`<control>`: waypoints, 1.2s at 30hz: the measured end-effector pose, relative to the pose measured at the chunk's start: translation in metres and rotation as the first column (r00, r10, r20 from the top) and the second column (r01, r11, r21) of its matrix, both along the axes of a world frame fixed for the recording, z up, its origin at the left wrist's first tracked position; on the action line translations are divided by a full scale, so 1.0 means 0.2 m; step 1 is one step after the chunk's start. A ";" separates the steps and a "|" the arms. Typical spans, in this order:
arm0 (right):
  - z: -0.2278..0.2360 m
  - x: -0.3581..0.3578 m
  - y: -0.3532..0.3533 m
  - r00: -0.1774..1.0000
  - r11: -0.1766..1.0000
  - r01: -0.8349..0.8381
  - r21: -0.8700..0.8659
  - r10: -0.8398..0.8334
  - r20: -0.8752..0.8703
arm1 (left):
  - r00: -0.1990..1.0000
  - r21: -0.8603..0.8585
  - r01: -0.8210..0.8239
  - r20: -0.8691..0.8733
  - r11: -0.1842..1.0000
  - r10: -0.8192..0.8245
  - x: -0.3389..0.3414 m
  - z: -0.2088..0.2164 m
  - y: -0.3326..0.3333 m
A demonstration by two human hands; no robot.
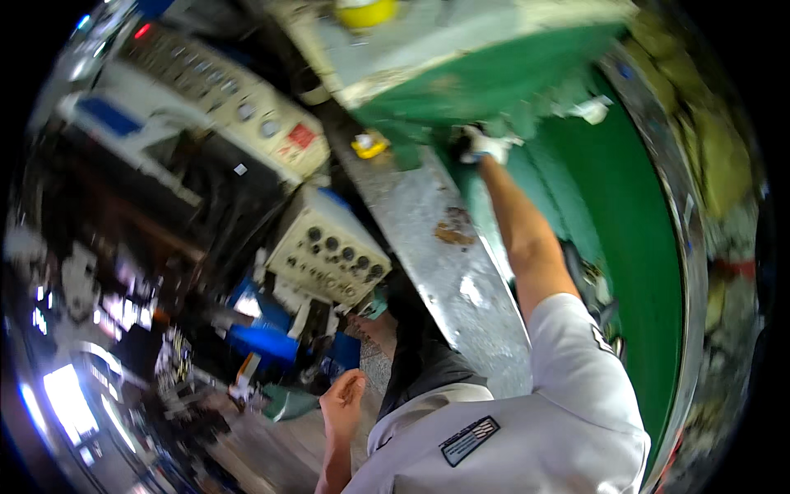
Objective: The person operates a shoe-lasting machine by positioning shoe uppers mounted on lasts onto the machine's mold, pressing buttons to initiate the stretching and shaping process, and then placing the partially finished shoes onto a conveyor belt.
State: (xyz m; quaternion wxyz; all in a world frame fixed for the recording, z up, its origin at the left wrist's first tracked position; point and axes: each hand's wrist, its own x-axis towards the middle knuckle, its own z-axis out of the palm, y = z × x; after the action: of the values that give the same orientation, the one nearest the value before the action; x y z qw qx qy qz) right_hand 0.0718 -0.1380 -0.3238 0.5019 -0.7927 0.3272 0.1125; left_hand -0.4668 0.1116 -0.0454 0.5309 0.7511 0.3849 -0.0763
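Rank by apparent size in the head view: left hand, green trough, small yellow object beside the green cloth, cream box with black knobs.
1. Green trough
2. Cream box with black knobs
3. Left hand
4. Small yellow object

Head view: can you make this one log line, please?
left hand: loosely curled | right hand: outstretched near green cloth, blurred, grip unclear
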 end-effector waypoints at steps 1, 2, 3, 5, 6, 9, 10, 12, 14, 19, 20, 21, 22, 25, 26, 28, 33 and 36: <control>-0.01 0.02 0.01 0.999 0.991 -0.025 0.130 0.021 0.033 | 1.000 0.026 -0.011 -0.003 1.000 0.011 -0.06 0.02 0.00; 0.00 0.00 0.05 0.998 0.950 -0.060 0.307 0.048 0.047 | 0.999 0.057 -0.047 -0.013 0.997 0.048 -0.10 0.09 -0.02; 0.00 -0.06 0.04 0.999 0.865 -0.040 0.501 0.038 0.013 | 0.995 0.097 -0.027 -0.092 0.995 0.035 -0.11 0.15 -0.01; -0.12 -0.05 -0.27 0.977 0.548 0.129 0.826 -0.212 -0.013 | 0.997 -0.041 -0.006 0.075 0.999 0.010 -0.02 0.13 0.11; -0.11 -0.19 -0.18 0.983 0.489 0.144 0.860 -0.169 -0.069 | 0.997 0.007 -0.019 0.081 1.000 0.019 -0.02 0.16 0.15; 0.30 -0.79 -0.08 0.961 0.216 -0.210 0.954 0.226 0.161 | 0.992 0.076 0.023 0.119 0.997 -0.032 0.02 0.33 0.31; 0.43 -1.01 -0.05 0.947 0.256 -0.281 0.925 0.232 0.223 | 0.978 0.082 0.016 0.205 0.997 -0.033 0.06 0.36 0.37; 0.70 -1.41 0.15 0.938 0.245 -0.327 0.913 0.204 0.281 | 0.951 0.078 -0.011 0.308 0.997 -0.014 0.13 0.40 0.52; 1.01 -1.71 0.42 0.976 -0.069 -0.120 0.990 0.174 0.131 | 0.918 0.051 -0.074 0.393 0.996 0.048 0.15 0.40 0.62; 1.31 -2.04 1.15 0.940 -0.017 0.015 1.000 0.341 -0.009 | 0.817 -0.451 -0.187 0.422 0.873 0.393 0.24 0.42 0.92; 1.38 -2.05 1.26 0.921 -0.006 -0.022 1.000 0.390 0.023 | 0.827 -0.445 -0.200 0.401 0.873 0.394 0.23 0.46 0.97; 1.46 -2.07 1.36 0.895 -0.004 -0.054 0.999 0.444 0.050 | 0.835 -0.432 -0.220 0.379 0.874 0.398 0.19 0.48 1.05; 1.51 -2.09 1.43 0.876 0.001 -0.055 0.998 0.480 0.048 | 0.810 -0.376 -0.262 0.415 0.889 0.414 0.15 0.43 1.13; 1.56 -2.12 1.64 0.804 -0.022 -0.226 0.974 0.560 0.199 | 0.701 -0.493 -0.319 0.453 0.810 0.551 0.02 0.34 1.35; 1.57 -2.14 1.70 0.790 -0.037 -0.286 0.958 0.556 0.258 | 0.680 -0.491 -0.354 0.449 0.796 0.579 -0.01 0.35 1.39; 1.60 -2.14 1.82 0.767 -0.026 -0.332 0.943 0.575 0.286 | 0.614 -0.494 -0.401 0.480 0.771 0.627 -0.04 0.33 1.46; 1.61 -2.13 2.09 0.777 -0.053 -0.309 0.950 0.561 0.284 | 0.481 -0.442 -0.480 0.591 0.758 0.648 -0.07 0.29 1.60; 1.59 -2.11 2.23 0.802 -0.035 -0.324 0.945 0.521 0.294 | 0.426 -0.451 -0.481 0.629 0.752 0.650 -0.06 0.28 1.68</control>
State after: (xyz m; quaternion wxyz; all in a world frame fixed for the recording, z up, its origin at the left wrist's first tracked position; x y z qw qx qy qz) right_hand -0.3495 0.3075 -0.0061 0.8036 -0.3122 -0.0519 0.5039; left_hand -0.4789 0.4481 0.0109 0.7071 0.4775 0.3474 0.3889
